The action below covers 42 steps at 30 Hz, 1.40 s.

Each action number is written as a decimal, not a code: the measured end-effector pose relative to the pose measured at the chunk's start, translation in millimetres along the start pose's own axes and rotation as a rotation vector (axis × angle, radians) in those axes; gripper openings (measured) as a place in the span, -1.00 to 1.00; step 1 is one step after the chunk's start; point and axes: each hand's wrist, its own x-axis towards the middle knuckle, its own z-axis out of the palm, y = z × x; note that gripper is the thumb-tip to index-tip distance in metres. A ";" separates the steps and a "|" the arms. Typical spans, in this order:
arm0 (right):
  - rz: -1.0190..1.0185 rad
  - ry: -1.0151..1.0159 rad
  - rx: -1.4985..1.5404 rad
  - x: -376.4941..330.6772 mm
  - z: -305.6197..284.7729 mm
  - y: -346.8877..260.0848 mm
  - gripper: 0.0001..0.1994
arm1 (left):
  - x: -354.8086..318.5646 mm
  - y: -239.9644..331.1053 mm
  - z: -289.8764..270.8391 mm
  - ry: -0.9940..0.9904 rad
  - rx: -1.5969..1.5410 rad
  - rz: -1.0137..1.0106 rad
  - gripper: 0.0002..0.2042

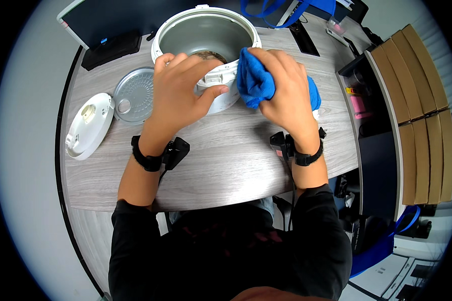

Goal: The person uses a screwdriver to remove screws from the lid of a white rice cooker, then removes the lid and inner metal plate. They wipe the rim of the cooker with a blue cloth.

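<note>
A white rice cooker (156,46) stands without its lid at the far side of the desk. Its grey inside shows, with a brownish patch at the bottom. My left hand (182,90) grips the near left part of the rim, fingers over the edge and thumb outside by the front latch. In my right hand (290,95) is a bunched blue cloth (254,80), pressed against the rim's right side. Part of the cloth pokes out beyond that hand. Left of the cooker lie a round silver inner lid (135,93) with a hole and a white oval outer lid (91,128).
Behind the cooker stands a dark monitor (120,20), with a black box-like object (111,50) before it. Blue bag straps (268,15) hang at the back. To the right are a shelf unit (381,170) and upright cardboard boxes (422,110). Both wrists wear black strapped devices (176,153).
</note>
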 end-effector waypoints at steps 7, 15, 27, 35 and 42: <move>-0.055 -0.014 0.016 1.4 1.9 17.3 -0.42 | -1.0 -1.9 -0.5 -0.015 -0.004 -0.003 -0.63; 0.105 -0.128 0.353 4.7 0.7 20.7 -0.29 | -0.8 0.2 2.4 0.020 0.007 0.005 -0.62; -0.058 -0.117 0.238 7.2 5.2 23.7 -0.36 | -0.8 -1.7 2.5 0.008 0.002 0.009 -0.62; 0.151 0.002 0.319 8.0 10.2 63.4 -0.40 | 0.3 1.0 1.8 -0.007 -0.008 -0.005 -0.64; 0.087 -0.013 0.406 9.9 15.7 61.5 -0.36 | 0.7 -0.8 0.6 0.010 -0.002 0.021 -0.64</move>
